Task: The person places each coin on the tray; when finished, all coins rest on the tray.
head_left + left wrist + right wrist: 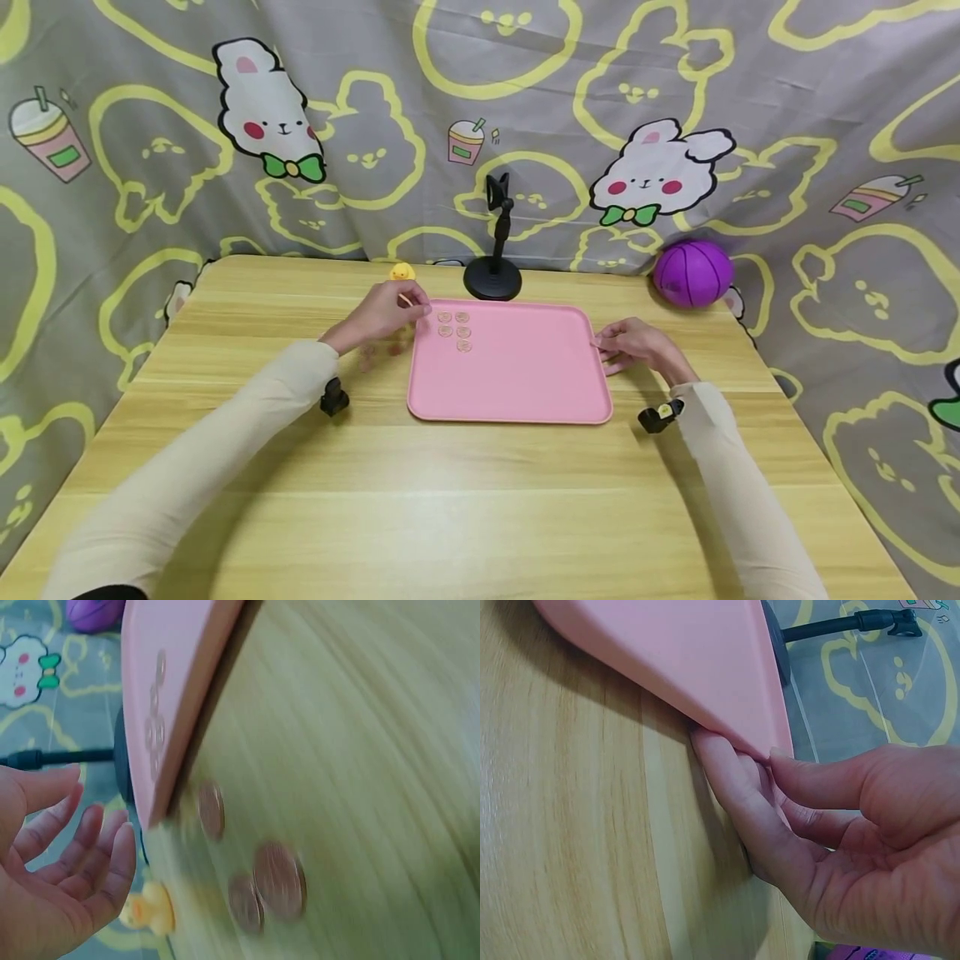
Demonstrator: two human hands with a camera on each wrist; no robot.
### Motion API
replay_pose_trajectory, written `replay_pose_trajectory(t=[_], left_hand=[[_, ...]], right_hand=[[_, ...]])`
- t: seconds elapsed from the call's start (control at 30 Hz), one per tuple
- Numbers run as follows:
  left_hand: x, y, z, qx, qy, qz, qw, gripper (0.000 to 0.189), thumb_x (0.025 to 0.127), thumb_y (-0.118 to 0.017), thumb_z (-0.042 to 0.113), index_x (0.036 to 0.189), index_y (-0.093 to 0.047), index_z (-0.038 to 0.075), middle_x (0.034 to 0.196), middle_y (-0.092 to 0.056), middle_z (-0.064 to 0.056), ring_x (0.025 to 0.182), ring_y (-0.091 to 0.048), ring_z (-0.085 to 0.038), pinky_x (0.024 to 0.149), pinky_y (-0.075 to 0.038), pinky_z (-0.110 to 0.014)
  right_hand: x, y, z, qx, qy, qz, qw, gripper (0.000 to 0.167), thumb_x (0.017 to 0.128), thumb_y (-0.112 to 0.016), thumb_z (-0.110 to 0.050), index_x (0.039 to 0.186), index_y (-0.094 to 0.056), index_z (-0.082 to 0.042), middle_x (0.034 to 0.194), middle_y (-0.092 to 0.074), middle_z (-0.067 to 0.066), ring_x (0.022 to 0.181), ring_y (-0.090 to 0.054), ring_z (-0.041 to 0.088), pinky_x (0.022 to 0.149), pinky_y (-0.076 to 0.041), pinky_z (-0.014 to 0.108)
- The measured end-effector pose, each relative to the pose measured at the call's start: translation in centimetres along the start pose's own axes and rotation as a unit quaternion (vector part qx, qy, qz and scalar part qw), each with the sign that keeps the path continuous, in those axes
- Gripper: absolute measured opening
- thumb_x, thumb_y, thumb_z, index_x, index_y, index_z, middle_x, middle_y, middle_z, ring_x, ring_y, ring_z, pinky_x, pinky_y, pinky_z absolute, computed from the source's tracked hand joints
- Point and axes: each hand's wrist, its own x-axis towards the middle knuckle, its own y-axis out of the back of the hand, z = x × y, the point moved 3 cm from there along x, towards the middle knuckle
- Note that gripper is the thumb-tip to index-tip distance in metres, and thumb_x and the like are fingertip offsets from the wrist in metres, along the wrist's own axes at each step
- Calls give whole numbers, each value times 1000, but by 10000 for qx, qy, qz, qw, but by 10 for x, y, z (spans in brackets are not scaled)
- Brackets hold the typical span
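Note:
A pink tray (532,362) lies on the table, with several round copper-coloured coins (464,332) near its back left corner. My left hand (385,312) hovers by that corner. In the left wrist view its fingers (54,823) are loosely bent and apart, with nothing between them. Three more copper-coloured coins (279,879) lie on the wood left of the tray, slightly blurred. At the tray's right edge, my right hand (639,343) pinches the rim, thumb on top and fingers underneath, as the right wrist view shows.
Behind the tray stands a black stand (492,277) with a round base and a clip on top. A yellow toy duck (402,272) sits at the back beyond my left hand. A purple ball (693,273) rests at the back right, against the patterned curtain (525,100).

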Motion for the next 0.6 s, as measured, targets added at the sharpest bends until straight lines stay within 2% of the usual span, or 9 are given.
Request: replay_pose_trajectory(t=[0.17, 0.37, 0.5, 0.6], left_hand=[[-8, 18, -13, 232, 33, -3, 9997, 13, 104, -65, 15, 106, -70, 3, 106, -70, -15, 94, -67, -29, 84, -54, -37], [-18, 39, -24, 450, 92, -187, 9988, 12, 104, -65, 15, 107, -68, 4, 107, -69, -15, 98, -66, -31, 87, -52, -40], [-24, 46, -29, 524, 65, -405, 9978, 12, 105, -63, 13, 109, -68, 3, 105, -68, -15, 96, -66, -31, 85, -51, -38], [-30, 47, -33, 550, 98, -615, 9965, 12, 105, -61, 11, 111, -68, 3, 104, -68, -15, 94, -66, -30, 78, -52, -34]], right_hand=[[2, -1, 0, -52, -33, 11, 10000, 35, 108, -54, -5, 134, -50, 19, 91, -70, 5, 83, -70, 13, 84, -63, 36], [1, 0, -2, -123, 9, -58, 9999, 38, 109, -53, -6, 136, -49, 21, 91, -71, 5, 83, -70, 12, 84, -63, 37], [0, 2, -1, -79, -8, -58, 10000, 40, 109, -53, -6, 137, -48, 21, 90, -71, 5, 82, -70, 12, 84, -63, 37], [1, 1, -1, -31, -31, -39, 10000, 38, 108, -54, -7, 135, -50, 21, 89, -70, 5, 82, -69, 12, 84, -63, 36]])
